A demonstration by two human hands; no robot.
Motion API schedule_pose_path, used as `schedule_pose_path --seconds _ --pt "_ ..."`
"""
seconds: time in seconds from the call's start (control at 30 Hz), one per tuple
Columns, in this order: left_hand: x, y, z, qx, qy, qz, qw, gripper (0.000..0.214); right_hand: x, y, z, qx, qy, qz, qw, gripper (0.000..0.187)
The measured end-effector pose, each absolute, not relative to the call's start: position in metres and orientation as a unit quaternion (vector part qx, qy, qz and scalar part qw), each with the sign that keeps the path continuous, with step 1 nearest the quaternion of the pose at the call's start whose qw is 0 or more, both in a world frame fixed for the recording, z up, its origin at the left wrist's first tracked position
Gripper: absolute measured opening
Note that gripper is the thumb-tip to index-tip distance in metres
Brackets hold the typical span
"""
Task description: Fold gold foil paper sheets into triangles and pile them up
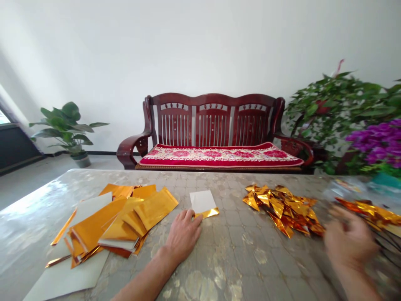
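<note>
My left hand (183, 234) lies flat on the table, fingers stretched, its fingertips touching the near edge of a small sheet of paper (203, 202) that shows its white back and a folded gold strip. My right hand (349, 242) is smeared by motion at the right, beside a heap of folded gold foil pieces (283, 209); its fingers cannot be made out. A fanned stack of flat gold sheets (125, 219) lies left of my left hand.
The table (238, 259) has a glossy patterned cover. More gold pieces in clear wrap (369, 211) sit at the right edge. Beyond the table stand a dark red wooden bench (216, 129) with a red cushion, a potted plant (67, 127) left, and flowers (376, 142) right.
</note>
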State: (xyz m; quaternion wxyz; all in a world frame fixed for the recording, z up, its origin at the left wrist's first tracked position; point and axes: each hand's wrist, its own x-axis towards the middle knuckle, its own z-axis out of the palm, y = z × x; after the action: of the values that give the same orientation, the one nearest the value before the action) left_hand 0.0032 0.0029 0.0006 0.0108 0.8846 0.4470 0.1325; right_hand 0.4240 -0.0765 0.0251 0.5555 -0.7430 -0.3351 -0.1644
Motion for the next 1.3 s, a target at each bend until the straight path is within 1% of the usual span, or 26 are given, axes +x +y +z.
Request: schedule_pose_path --seconds 0.03,0.07,0.13,0.23,0.37,0.47,0.57,0.67,0.87,1.03,1.1,1.2,1.3 --pt "0.003 0.003 0.000 0.885 0.445 0.136 0.011 0.030 0.400 -0.066 0.023 -0.733 -0.372 -0.150 0.549 0.039" --pt "0.004 0.003 0.000 0.886 0.442 0.139 0.010 0.030 0.372 -0.055 0.021 -0.711 -0.457 -0.102 0.525 0.036" --pt "0.004 0.003 -0.001 0.888 0.438 0.141 0.009 0.031 0.314 -0.039 0.017 -0.641 -0.624 -0.006 0.446 0.033" --pt "0.003 0.004 -0.002 0.888 0.435 0.146 0.004 0.031 0.243 -0.028 0.009 -0.560 -0.758 0.054 0.330 0.039" --pt "0.003 0.003 -0.002 0.888 0.437 0.146 0.000 0.030 0.208 -0.026 -0.006 -0.540 -0.808 0.036 0.234 0.038" --pt "0.003 0.003 -0.004 0.881 0.453 0.139 -0.006 0.029 0.211 -0.025 -0.014 -0.566 -0.800 0.002 0.200 0.037" --pt "0.003 0.004 -0.006 0.875 0.466 0.134 -0.008 0.028 0.214 -0.025 -0.018 -0.595 -0.781 -0.026 0.189 0.038" --pt "0.002 0.004 -0.007 0.873 0.466 0.143 -0.002 0.028 0.211 -0.026 -0.017 -0.610 -0.766 -0.044 0.199 0.037" --pt "0.009 -0.008 0.000 0.885 0.445 0.138 0.012 0.021 0.208 -0.022 -0.006 -0.640 -0.734 -0.033 0.226 0.023" --pt "0.025 -0.025 0.002 0.903 0.413 0.114 0.030 0.017 0.212 -0.016 -0.006 -0.685 -0.686 -0.021 0.242 0.017" --pt "0.030 -0.028 0.001 0.904 0.413 0.103 0.035 0.018 0.212 -0.014 -0.007 -0.706 -0.665 -0.024 0.241 0.018" --pt "0.033 -0.029 0.001 0.901 0.422 0.085 0.050 0.019 0.211 -0.013 -0.009 -0.736 -0.635 -0.029 0.233 0.026" --pt "0.032 -0.027 0.001 0.899 0.425 0.080 0.067 0.021 0.211 -0.012 -0.009 -0.748 -0.623 -0.020 0.228 0.025"
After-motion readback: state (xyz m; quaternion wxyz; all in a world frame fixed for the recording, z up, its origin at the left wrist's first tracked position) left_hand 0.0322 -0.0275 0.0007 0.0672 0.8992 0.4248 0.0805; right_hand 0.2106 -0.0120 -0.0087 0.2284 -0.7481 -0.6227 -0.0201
